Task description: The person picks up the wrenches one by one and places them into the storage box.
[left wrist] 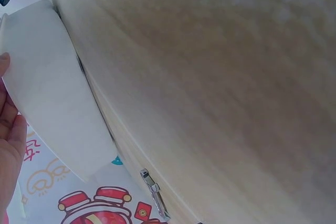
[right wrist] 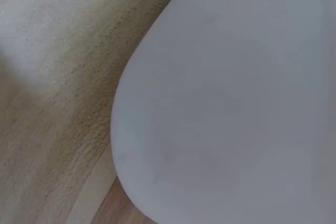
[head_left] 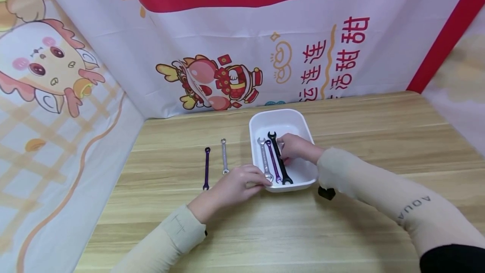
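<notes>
White plastic tray (head_left: pixel 295 187) on the wood-grain tabletop (head_left: pixel 303 231) in the head view: left hand (head_left: pixel 240 183), thumb and fingers pinching the near-left rim; right hand (head_left: pixel 296 145) inside, fingers bent against a black double open-end wrench (head_left: pixel 281 163) — pinching or merely touching, impossible to tell. Just left, a purple combination wrench (head_left: pixel 273 161) and a silver double open-end wrench (head_left: pixel 265 158). Best, probably, to brace the rim and lay the black shaft parallel, without overlap. Farther left on the wood, a small silver wrench (head_left: pixel 225 156) and dark purple wrench (head_left: pixel 206 168); beyond, printed cloth (head_left: pixel 246 28). From the left wrist: fingers at the tray's edge. From the right wrist: tray and tabletop, blurred — no fingers visible.
</notes>
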Available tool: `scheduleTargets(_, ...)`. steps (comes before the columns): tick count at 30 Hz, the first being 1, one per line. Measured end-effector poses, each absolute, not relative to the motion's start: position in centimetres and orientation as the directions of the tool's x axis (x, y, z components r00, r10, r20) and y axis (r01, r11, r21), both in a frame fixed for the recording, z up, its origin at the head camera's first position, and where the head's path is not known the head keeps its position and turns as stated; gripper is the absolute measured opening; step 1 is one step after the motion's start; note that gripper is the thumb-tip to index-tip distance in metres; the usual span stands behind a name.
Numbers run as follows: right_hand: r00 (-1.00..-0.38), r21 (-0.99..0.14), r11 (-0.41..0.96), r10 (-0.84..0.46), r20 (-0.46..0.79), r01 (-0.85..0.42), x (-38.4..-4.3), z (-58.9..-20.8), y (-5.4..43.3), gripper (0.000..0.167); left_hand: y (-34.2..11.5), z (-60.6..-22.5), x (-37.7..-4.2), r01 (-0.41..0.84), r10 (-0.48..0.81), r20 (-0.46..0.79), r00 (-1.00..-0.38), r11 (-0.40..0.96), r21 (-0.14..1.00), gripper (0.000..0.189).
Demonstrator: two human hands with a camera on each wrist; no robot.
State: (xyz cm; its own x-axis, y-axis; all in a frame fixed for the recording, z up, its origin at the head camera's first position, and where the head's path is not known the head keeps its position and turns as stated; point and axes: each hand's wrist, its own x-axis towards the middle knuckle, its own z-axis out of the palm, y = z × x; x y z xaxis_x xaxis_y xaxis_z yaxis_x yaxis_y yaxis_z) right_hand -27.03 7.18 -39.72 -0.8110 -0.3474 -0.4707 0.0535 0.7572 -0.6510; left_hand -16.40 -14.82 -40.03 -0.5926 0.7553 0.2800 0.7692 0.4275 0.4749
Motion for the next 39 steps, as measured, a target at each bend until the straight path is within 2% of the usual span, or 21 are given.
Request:
scheduleTargets(5,-0.809,-0.640,0.768,-0.361,-0.463,0.023,-26.8,-39.4,7.3,0.075,-14.7,-39.8,-16.3,0.769,0.751,0.284,-0.596,0.430,0.473,0.018)
scheduleTargets(15,-0.794,-0.714,0.692,-0.372,-0.480,0.107,-26.5,-38.9,7.6,0.069,-14.6,-39.8,-16.2,0.756,0.751,0.259,-0.607,0.447,0.478,0.017)
scheduleTargets(31,-0.779,-0.758,0.641,-0.415,-0.470,0.116,-25.9,-37.8,9.0,0.040,-14.6,-39.6,-16.1,0.745,0.761,0.205,-0.616,0.478,0.465,0.017)
scheduleTargets(39,-0.767,-0.797,0.592,-0.454,-0.453,0.119,-24.9,-37.0,10.1,0.034,-14.8,-39.3,-16.1,0.769,0.783,0.202,-0.588,0.464,0.439,0.017)
